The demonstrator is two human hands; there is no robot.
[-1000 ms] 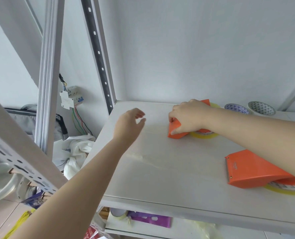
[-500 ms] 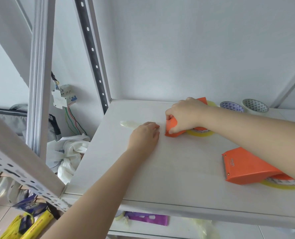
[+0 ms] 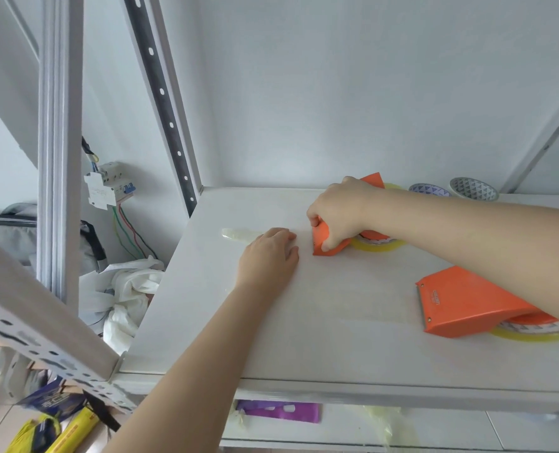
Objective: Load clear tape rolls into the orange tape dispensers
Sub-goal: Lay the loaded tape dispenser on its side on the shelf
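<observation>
Two orange tape dispensers lie on the white shelf [image 3: 304, 322]. The far dispenser [image 3: 323, 240] holds a clear yellowish tape roll [image 3: 379, 245], and my right hand [image 3: 340, 207] grips its front end. The near dispenser [image 3: 461, 302] lies at the right with another clear roll [image 3: 533, 333] under it, partly hidden by my right forearm. My left hand [image 3: 268, 256] rests palm down on the shelf, fingers pressing on a strip of clear tape [image 3: 238, 233] stuck to the surface, just left of the far dispenser.
Two patterned tape rolls [image 3: 430, 190] [image 3: 474, 189] stand at the back right by the wall. Metal shelf uprights [image 3: 59, 158] rise at the left. White bags [image 3: 121, 289] and a wired breaker box [image 3: 108, 186] lie beyond the shelf's left edge.
My left hand came down from the air onto the shelf and now presses on the tape strip. My right hand stays on the far dispenser.
</observation>
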